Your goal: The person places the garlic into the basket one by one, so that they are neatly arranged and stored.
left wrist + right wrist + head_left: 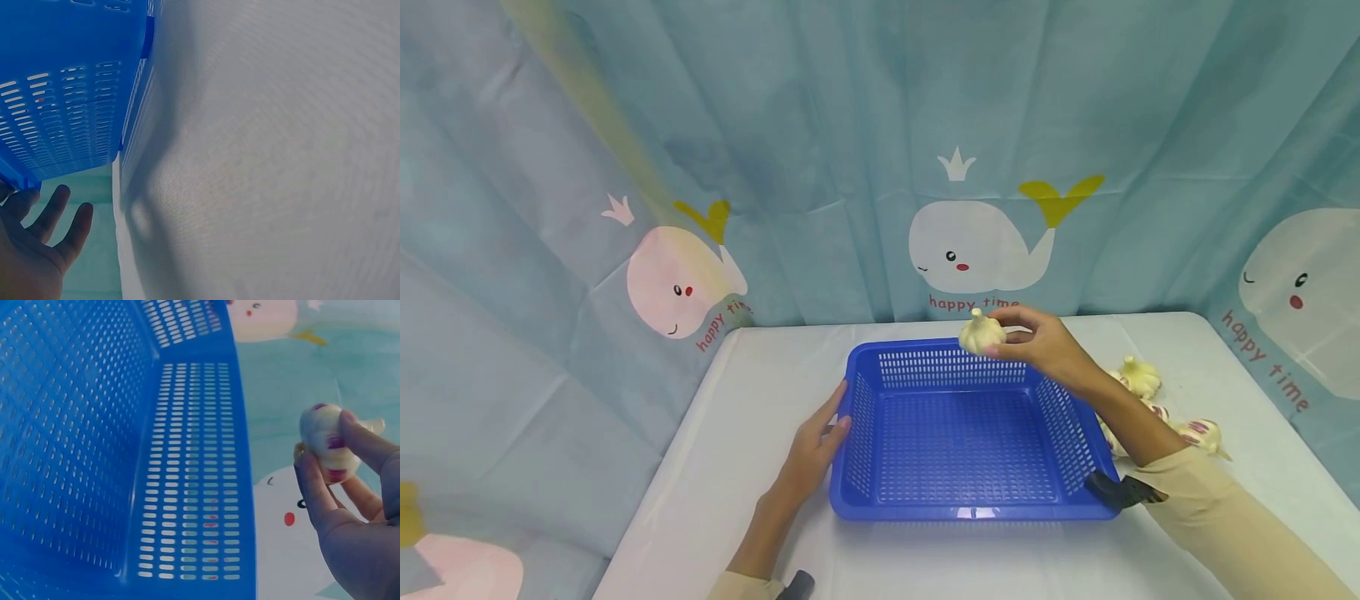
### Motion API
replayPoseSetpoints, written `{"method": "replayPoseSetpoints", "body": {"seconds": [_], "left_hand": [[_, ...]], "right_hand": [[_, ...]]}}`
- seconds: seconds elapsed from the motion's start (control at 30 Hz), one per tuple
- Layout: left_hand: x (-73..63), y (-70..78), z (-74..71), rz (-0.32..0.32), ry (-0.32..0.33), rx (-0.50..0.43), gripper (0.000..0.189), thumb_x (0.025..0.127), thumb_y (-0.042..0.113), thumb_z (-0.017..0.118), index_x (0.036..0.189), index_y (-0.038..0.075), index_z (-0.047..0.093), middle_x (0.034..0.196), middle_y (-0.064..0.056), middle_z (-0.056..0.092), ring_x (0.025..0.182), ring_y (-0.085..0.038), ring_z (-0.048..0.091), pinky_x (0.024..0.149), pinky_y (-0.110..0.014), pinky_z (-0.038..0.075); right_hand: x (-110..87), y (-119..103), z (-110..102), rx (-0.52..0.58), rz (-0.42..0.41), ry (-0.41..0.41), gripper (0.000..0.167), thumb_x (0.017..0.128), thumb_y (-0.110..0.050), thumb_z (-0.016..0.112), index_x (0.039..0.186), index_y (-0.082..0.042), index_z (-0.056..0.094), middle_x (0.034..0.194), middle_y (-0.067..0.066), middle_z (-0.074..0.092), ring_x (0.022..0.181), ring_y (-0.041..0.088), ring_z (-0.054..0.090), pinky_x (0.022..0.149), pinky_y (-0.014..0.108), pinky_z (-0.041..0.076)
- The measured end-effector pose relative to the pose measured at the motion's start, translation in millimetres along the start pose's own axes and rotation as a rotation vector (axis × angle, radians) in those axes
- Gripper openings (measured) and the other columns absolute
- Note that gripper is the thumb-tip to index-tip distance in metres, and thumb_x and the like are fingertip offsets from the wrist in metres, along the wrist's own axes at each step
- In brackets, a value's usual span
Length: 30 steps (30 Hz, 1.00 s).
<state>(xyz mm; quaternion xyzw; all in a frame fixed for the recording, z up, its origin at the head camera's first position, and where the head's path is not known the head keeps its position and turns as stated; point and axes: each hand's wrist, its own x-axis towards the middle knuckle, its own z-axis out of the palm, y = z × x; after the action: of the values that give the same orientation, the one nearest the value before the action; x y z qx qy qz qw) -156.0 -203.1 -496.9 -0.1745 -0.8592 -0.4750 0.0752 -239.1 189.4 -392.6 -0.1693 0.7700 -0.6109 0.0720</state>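
Note:
My right hand (1045,342) pinches a garlic bulb (981,333) between thumb and fingers, over the far rim of a blue plastic basket (973,513). In the right wrist view the bulb (329,442) shows purple streaks and a pale stem, beyond the basket's slotted wall. My left hand (811,450) touches the basket's left rim with thumb and fingertips. Its other fingers spread out beside the outer wall in the left wrist view. More garlic bulbs (1141,377) lie on the table right of the basket, partly hidden behind my right forearm.
A white cloth covers the table (767,367). A blue curtain (820,167) printed with whales hangs around its back and sides. Dark straps (1123,492) are on both wrists, the right one overlapping the basket's near right corner in the head view.

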Motion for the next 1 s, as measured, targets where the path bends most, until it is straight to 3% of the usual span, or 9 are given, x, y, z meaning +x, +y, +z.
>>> {"method": "replayPoseSetpoints", "body": {"seconds": [0.27,0.57,1.0], "left_hand": [[0.9,-2.2,0.9,0.023,0.005,-0.001,0.059,0.113,0.027,0.048,0.168,0.015,0.032,0.171,-0.002,0.036,0.156,-0.027,0.038,0.111,-0.058,0.052],[0.2,-4.3,1.2,0.012,0.011,-0.005,0.058,0.113,0.027,0.048,0.168,0.015,0.033,0.171,-0.001,0.037,0.156,-0.027,0.039,0.111,-0.057,0.052],[-0.2,-7.5,2.1,0.007,0.002,-0.008,0.058,0.114,0.03,0.046,0.169,0.018,0.031,0.172,0.001,0.035,0.157,-0.026,0.038,0.112,-0.054,0.052]], "right_hand": [[9.2,2.2,9.5,-0.011,-0.008,-0.051,0.059,0.092,-0.01,0.083,0.144,0.001,0.057,0.148,0.02,0.056,0.126,0.037,0.068,0.092,0.025,0.061],[17.1,5.4,23.8,-0.041,0.045,-0.117,0.062,0.092,-0.014,0.084,0.147,-0.002,0.057,0.147,0.02,0.06,0.126,0.034,0.07,0.098,0.036,0.06],[24.4,14.6,41.1,-0.086,0.059,-0.165,0.058,0.09,-0.015,0.086,0.143,-0.005,0.064,0.144,0.02,0.064,0.125,0.037,0.069,0.101,0.046,0.061]]}}
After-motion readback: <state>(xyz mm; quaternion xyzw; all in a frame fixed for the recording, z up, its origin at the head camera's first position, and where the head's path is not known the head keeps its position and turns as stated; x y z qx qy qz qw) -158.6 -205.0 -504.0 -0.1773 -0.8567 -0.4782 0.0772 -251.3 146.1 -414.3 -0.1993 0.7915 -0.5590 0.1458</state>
